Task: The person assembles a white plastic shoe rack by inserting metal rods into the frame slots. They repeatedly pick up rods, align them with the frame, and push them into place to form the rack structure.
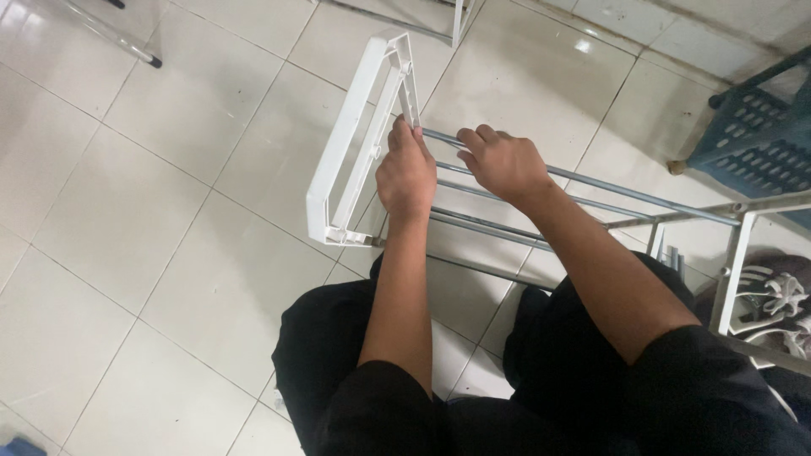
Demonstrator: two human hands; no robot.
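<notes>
The white plastic side frame [359,143], a flat panel with angled corners and open cut-outs, stands on edge on the glossy white tiled floor [110,253], centre of the view, just beyond the person's knees. Grey metal rods [608,190] run from its right face toward the right, several in parallel, one above another.

The left hand [405,173] is closed around the right edge of the white plastic side frame, fingers wrapped at the point where the topmost rod meets it. The right hand [500,162] lies just right of the left hand, fingers curled over the same topmost rod; the two hands are close but not touching.

At the right end of the grey metal rods, a second white frame upright [733,270] stands near the right edge of the view, with a cross rod at its top. Beyond it, at far right, a blue-grey perforated plastic basket [756,143] rests on the floor. A grey and white sports shoe [781,300] lies at near right, behind the upright. A short bundle of loose grey rods [672,256] lies on the floor beside that upright.

At far left, a thin metal tube with a black end cap [127,46] lies on the tiles, well apart from the hands. The person's legs in black trousers [338,355] occupy the near centre, below the rods.
</notes>
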